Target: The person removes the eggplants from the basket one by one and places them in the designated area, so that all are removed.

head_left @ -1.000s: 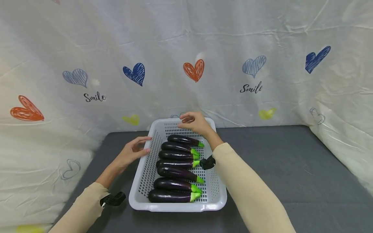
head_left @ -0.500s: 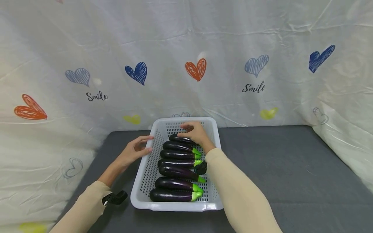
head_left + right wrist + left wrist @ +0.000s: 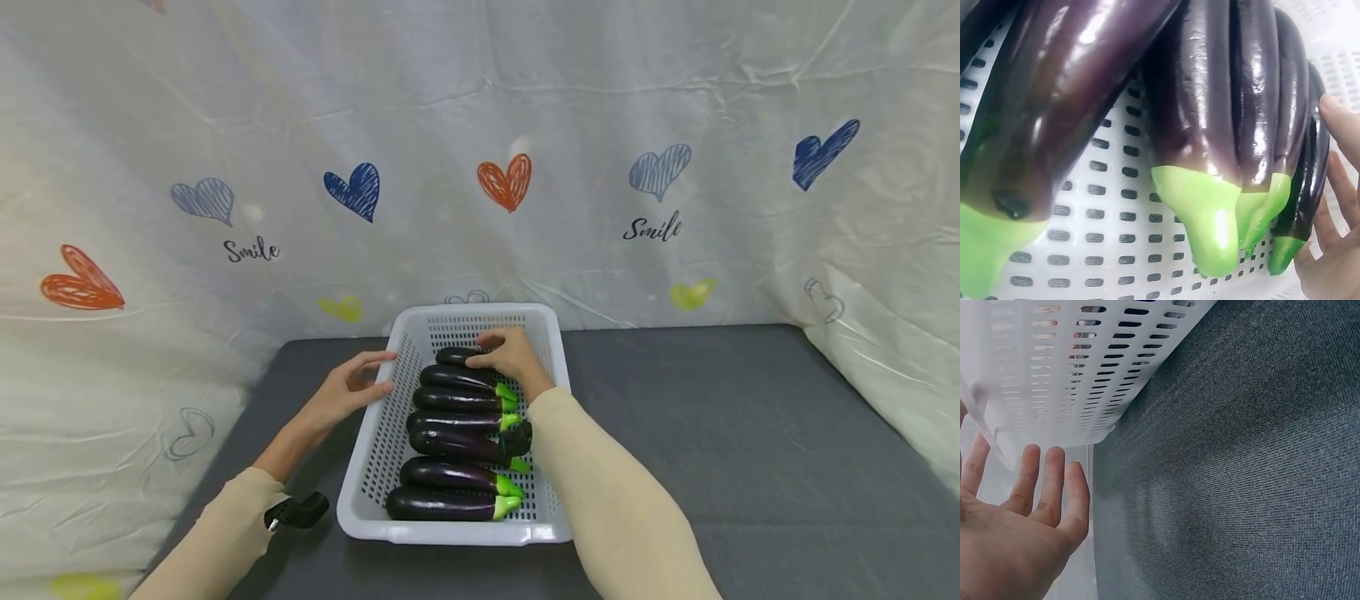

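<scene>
Several glossy dark purple eggplants [image 3: 442, 503] with green stem ends lie side by side across a white perforated plastic basket [image 3: 367, 532]. My right hand [image 3: 513, 357] is at the farthest eggplant [image 3: 452, 356], its thumb on the near side and its fingers around the far side. In the right wrist view these fingers [image 3: 1332, 187] border the outermost eggplant [image 3: 1310, 162]. At the basket's left rim, my left hand [image 3: 347, 387] touches with thumb and fingertips. Its loosely spread fingers show beside the basket wall [image 3: 1054, 419] in the left wrist view.
The basket stands on a dark grey cloth-covered table [image 3: 712, 442]. Behind and at the sides hangs a pale curtain [image 3: 427, 92] printed with hearts and words. Black wrist straps sit on both beige sleeves [image 3: 600, 492].
My right hand has come down from above the basket's far end onto the farthest eggplant, then shifted slightly right along it. The left hand has stayed at the rim.
</scene>
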`<control>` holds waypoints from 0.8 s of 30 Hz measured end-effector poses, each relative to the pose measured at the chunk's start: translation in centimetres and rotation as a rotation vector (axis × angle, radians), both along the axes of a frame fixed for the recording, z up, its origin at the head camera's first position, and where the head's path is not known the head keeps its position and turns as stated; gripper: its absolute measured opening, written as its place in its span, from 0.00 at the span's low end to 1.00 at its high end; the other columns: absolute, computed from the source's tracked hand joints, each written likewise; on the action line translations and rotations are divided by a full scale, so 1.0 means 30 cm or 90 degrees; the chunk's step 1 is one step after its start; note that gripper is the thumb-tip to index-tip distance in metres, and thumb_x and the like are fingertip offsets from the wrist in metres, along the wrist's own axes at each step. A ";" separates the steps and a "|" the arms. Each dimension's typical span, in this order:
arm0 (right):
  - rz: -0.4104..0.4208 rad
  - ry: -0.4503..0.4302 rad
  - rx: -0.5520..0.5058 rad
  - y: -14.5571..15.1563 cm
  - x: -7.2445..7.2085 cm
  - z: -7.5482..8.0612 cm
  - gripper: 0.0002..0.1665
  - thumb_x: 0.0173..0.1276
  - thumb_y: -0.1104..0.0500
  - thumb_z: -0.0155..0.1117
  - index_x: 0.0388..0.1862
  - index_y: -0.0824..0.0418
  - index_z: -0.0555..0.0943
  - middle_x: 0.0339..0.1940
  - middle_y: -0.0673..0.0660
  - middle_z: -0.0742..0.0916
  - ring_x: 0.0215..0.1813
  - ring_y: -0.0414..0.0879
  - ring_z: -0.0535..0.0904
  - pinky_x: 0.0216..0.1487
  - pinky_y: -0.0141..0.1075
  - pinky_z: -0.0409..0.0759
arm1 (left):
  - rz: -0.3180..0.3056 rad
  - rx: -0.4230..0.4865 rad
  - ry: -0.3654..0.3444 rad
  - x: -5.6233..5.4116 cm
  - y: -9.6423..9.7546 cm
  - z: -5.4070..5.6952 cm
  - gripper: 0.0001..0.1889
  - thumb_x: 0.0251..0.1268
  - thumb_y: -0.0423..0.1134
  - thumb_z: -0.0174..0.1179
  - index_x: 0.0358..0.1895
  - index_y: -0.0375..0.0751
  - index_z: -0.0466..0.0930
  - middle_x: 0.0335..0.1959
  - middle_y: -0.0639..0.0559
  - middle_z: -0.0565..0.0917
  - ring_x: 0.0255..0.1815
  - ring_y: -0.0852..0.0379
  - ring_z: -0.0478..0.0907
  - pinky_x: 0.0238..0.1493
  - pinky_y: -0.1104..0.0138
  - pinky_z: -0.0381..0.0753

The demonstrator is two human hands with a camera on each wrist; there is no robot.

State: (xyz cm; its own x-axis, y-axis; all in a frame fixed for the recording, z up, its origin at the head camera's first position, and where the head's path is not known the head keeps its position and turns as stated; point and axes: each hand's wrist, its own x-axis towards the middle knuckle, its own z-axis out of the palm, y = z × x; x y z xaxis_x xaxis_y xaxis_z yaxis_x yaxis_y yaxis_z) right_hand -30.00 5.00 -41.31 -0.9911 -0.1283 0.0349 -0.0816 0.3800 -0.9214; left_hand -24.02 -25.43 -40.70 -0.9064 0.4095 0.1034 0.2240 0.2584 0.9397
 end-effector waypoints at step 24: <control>-0.002 -0.030 0.083 -0.022 -0.016 -0.016 0.19 0.59 0.65 0.80 0.50 0.64 0.88 0.48 0.59 0.88 0.52 0.53 0.83 0.52 0.43 0.80 | 0.006 -0.003 -0.006 -0.006 0.005 -0.004 0.27 0.74 0.34 0.63 0.73 0.42 0.68 0.69 0.33 0.70 0.55 0.38 0.80 0.46 0.54 0.83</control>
State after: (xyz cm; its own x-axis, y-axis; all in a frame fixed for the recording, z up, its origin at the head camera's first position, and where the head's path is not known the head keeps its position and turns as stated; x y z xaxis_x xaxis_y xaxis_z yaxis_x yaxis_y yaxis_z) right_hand -30.47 4.35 -41.79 -0.9916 -0.1258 -0.0285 -0.0380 0.4968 -0.8670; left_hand -24.21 -25.29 -40.81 -0.9109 0.4021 0.0928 0.2128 0.2651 0.9404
